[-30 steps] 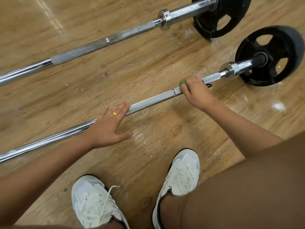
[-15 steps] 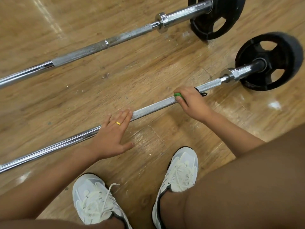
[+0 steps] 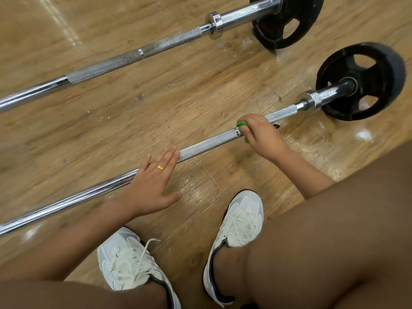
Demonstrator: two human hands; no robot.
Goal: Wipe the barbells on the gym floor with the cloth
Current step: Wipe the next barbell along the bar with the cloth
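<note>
The right grip (image 3: 262,136) is clamped on a green cloth (image 3: 242,125), fingers curled round it and the knurled shaft of the near barbell (image 3: 207,142), which lies on the wooden gym floor (image 3: 178,97). The cloth sits on that bar, near the black plate (image 3: 383,70). The left grip (image 3: 149,184) is apart, straight fingers resting flat on the same bar where knurling meets smooth chrome. A second barbell (image 3: 124,61) lies beyond, roughly parallel
</note>
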